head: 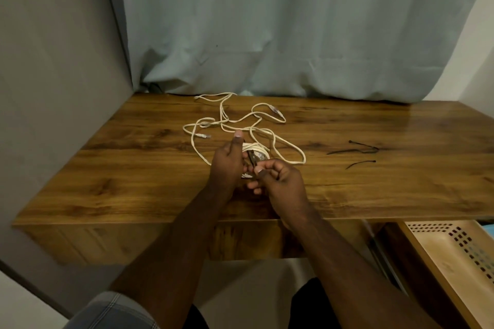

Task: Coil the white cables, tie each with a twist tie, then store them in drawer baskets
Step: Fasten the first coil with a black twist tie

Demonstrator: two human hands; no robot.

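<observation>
White coiled cable (254, 153) sits mid-desk in our left hand (227, 165), fingers curled round it, while our right hand (278, 179) pinches a thin black twist tie (252, 159). If the tie slips, we'd guess the coil springs loose into that tangled loose white cable (240, 120) behind. Plenty of bare wooden desk (387, 189) rightward; the beige perforated drawer basket (454, 262) sits open below.

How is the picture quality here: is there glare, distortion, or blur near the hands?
Head view: dim, warm light; a bright glare patch on the table at its far right; wide-angle bending curves the table edges and walls; the left hand and right hand are slightly soft, so the twist tie on the coiled cable shows little detail.
</observation>
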